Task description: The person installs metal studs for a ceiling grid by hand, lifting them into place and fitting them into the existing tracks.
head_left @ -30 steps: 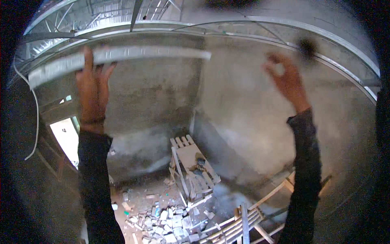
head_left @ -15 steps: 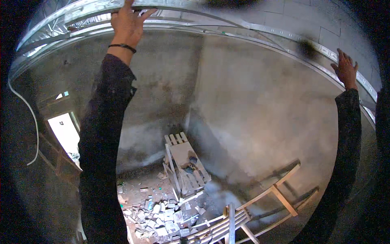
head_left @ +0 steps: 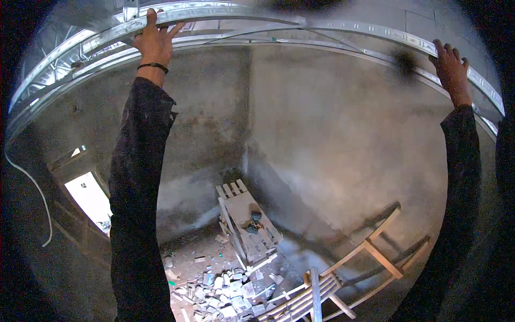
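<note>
Grey wall (head_left: 343,134), metal framing (head_left: 375,30) against wide left fingers (head_left: 152,19), in grip of right fingers (head_left: 441,49)

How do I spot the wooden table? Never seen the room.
Find the corner where the two bare walls meet, then look straight down it. The wooden table stands there, just beyond the rubble heap. Unlike the open wooden frame to its right, it has a flat panel top, slats showing at the far end, and a dark item on it.
</note>
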Demonstrator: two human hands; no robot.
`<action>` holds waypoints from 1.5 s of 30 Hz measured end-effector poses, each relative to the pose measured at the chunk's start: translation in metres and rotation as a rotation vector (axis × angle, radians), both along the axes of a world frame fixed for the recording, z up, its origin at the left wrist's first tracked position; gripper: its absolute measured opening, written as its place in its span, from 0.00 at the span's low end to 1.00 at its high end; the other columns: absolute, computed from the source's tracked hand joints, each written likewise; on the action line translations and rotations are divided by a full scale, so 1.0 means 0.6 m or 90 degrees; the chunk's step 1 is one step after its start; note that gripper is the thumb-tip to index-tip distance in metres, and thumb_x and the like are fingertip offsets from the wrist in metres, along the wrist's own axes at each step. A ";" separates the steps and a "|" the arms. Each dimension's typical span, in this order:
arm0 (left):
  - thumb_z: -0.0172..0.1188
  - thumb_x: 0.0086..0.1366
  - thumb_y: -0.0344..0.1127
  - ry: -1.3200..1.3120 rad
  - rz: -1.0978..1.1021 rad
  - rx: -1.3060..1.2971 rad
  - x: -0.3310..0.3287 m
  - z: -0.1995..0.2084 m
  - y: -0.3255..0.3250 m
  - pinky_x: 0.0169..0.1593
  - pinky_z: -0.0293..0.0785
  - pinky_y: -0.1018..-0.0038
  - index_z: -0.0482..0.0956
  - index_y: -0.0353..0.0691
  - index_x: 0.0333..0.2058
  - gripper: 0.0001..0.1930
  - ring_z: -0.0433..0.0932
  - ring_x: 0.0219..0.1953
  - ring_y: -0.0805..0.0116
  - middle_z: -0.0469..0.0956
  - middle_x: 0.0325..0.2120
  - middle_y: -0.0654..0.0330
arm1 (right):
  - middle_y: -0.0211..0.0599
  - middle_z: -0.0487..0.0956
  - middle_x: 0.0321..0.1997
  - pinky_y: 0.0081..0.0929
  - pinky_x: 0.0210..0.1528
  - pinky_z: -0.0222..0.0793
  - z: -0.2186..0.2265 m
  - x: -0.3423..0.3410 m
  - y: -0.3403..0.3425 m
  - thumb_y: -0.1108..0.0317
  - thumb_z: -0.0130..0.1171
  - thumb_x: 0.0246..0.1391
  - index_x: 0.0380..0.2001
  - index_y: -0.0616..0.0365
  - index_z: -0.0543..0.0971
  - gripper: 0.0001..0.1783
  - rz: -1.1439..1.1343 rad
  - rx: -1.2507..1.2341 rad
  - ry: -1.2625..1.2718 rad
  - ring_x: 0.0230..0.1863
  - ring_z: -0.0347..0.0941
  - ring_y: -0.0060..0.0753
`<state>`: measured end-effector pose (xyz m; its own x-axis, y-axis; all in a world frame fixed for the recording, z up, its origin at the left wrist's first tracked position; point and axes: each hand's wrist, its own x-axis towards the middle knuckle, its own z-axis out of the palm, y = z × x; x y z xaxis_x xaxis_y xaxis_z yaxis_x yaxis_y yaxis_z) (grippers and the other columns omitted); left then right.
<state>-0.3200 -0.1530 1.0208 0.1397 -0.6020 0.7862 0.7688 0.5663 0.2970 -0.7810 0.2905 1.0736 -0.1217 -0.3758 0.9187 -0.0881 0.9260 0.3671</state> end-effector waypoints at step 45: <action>0.54 0.67 0.51 0.159 -0.101 0.047 -0.016 -0.036 -0.111 0.56 0.70 0.40 0.59 0.37 0.60 0.31 0.57 0.62 0.44 0.59 0.58 0.49 | 0.37 0.74 0.52 0.56 0.59 0.59 -0.030 0.014 -0.020 0.58 0.64 0.49 0.57 0.43 0.67 0.30 0.147 -0.081 0.134 0.58 0.67 0.42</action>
